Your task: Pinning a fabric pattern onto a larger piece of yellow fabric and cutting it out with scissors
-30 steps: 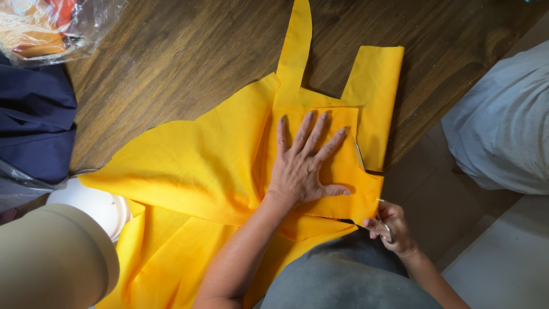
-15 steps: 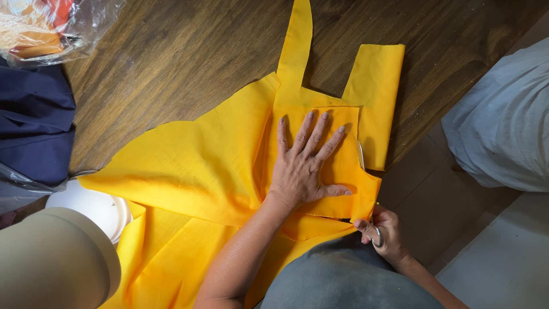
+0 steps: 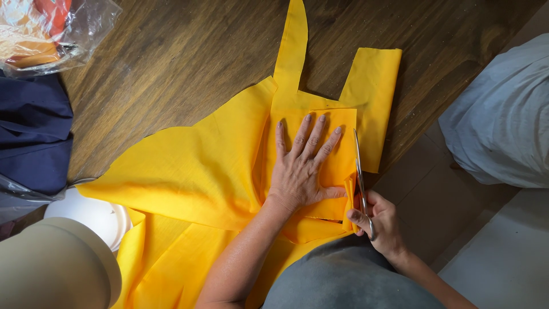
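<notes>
Yellow fabric [image 3: 194,171] lies spread on a dark wooden table [image 3: 171,68], with a folded rectangular piece [image 3: 343,123] on top. My left hand [image 3: 303,166] lies flat on that folded piece, fingers spread. My right hand [image 3: 380,220] grips a pair of metal scissors [image 3: 359,171] whose blades run up along the folded piece's right edge, where a narrow yellow strip curls away near my thumb.
A clear plastic bag [image 3: 51,34] with orange and red contents sits at the table's top left, dark blue cloth [image 3: 31,137] below it. A white round object [image 3: 86,214] and a beige curved object [image 3: 51,266] are lower left. Grey cloth [image 3: 503,126] lies at right.
My right hand has moved up with the scissors, and the blades now reach along the right edge of the folded piece. My left hand stays pressed flat.
</notes>
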